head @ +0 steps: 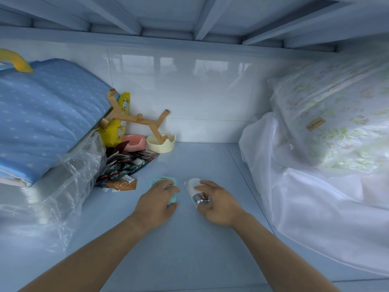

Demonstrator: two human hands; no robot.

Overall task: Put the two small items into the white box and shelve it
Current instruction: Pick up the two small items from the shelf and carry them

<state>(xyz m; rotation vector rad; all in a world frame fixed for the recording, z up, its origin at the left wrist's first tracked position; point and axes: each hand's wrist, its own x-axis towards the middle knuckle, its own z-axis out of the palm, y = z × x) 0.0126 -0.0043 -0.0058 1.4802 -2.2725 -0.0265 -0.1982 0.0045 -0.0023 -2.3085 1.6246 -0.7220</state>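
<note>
Two small items lie on the pale blue shelf surface [189, 239]. My left hand [156, 204] rests over a small mint-green item [173, 198], fingers curled around it. My right hand [219, 204] grips a small white bottle with a shiny silver cap [194, 186], lying on its side; the cap end sits under my fingers. The two hands are side by side, a little apart. No white box is in view.
A folded blue dotted quilt [48, 114] on a clear plastic bag [63, 186] fills the left. Snack packets [124, 167], a yellow pouch [120, 121], a wooden stand [136, 119], a pink dish [134, 141] and a cream bowl [161, 143] crowd the back left. Bagged bedding [328, 144] fills the right.
</note>
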